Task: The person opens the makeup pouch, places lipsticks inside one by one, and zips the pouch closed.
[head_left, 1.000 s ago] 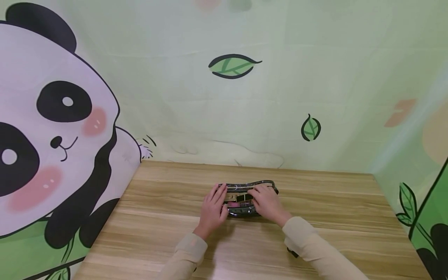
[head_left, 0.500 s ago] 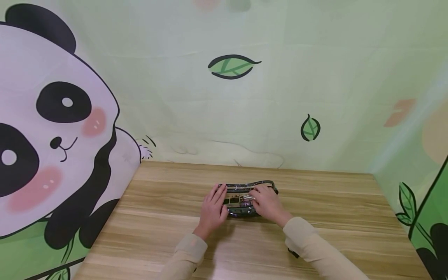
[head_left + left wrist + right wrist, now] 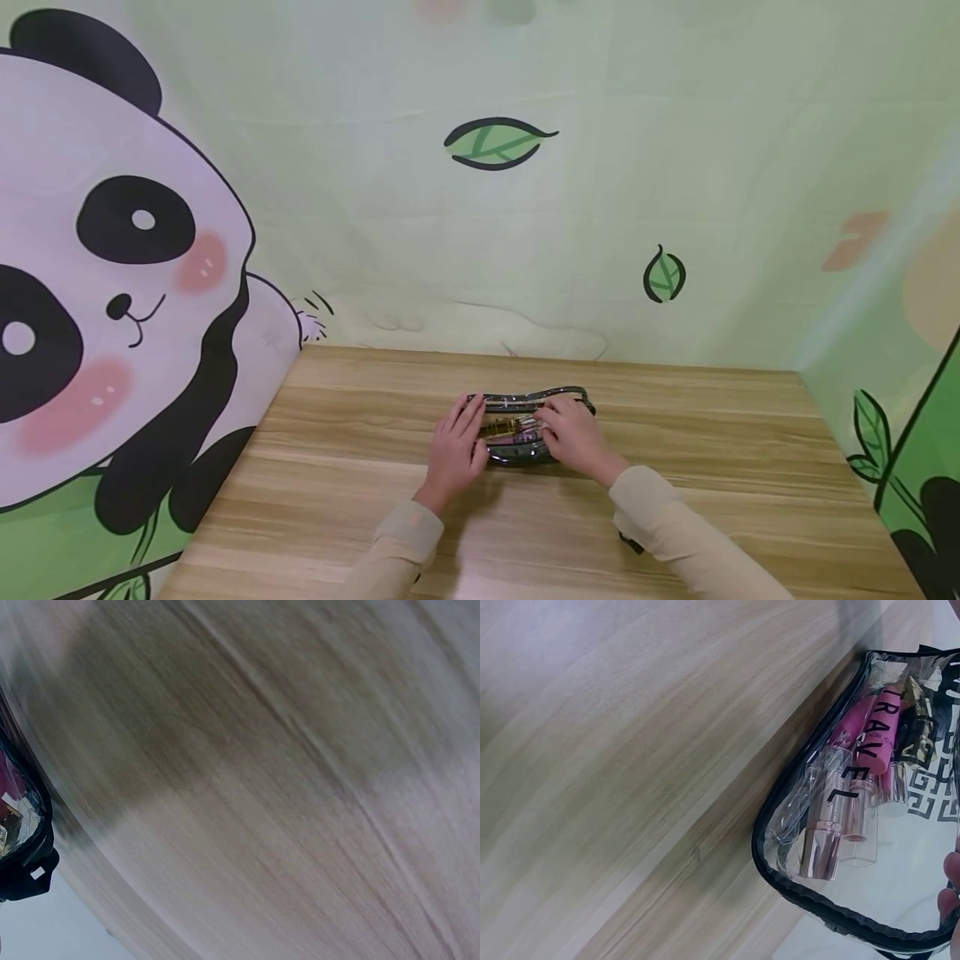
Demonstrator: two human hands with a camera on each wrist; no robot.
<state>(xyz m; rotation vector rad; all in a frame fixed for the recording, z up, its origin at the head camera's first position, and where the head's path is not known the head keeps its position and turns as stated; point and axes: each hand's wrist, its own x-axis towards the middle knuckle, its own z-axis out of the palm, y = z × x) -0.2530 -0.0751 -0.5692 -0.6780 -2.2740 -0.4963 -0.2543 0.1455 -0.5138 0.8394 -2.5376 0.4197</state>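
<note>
A clear cosmetic pouch (image 3: 517,457) with black edging lies on the table, its top gaping between my hands. Its left end is gripped by my left hand (image 3: 453,454), fingers over the far rim and thumb at the near one. With bent fingers my right hand (image 3: 579,435) holds the right end; part of this grip is hidden. Inside show a gold tube (image 3: 498,427) and a silvery piece (image 3: 531,423). The right wrist view shows pink tubes (image 3: 885,724) and a lipstick (image 3: 823,840) behind "TRAVEL" lettering, with fingertips (image 3: 952,870) at the edge.
The wood-grain table (image 3: 360,433) ends at a backdrop cloth (image 3: 337,192) printed with a panda and leaves. A small black object (image 3: 630,543) shows under the right cuff. Only the pouch's black edge (image 3: 45,810) and table appear in the left wrist view.
Inside the pouch, a black-and-gold piece has shifted left from the right fingertips, and a silvery piece has come into view there. Both hands stay nearly still.
</note>
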